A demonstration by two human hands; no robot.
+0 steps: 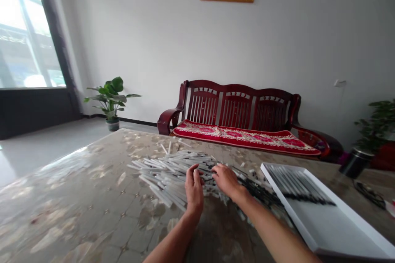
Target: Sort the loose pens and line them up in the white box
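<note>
A heap of slim whitish tubes (166,172), which look like pen barrels, lies loose on the table. My left hand (194,191) is at the heap's near side, its fingers curled in towards the thumb; whatever they hold is hidden. Just to its right, my right hand (227,181) reaches over the heap with bent fingers held close together, fingertips down among the pieces. What those fingers grip does not show. Dark slender pieces (259,191) are scattered to the right of this hand. In a white tray (348,218) lies a row of clear tubes with black ends (300,183).
The table (92,209) has a patterned, glossy cover. Beyond its far edge stands a dark red wooden bench (236,109) with a red runner. A black container (356,163) and a dark cable (370,193) are at right. A potted plant (112,96) stands at far left.
</note>
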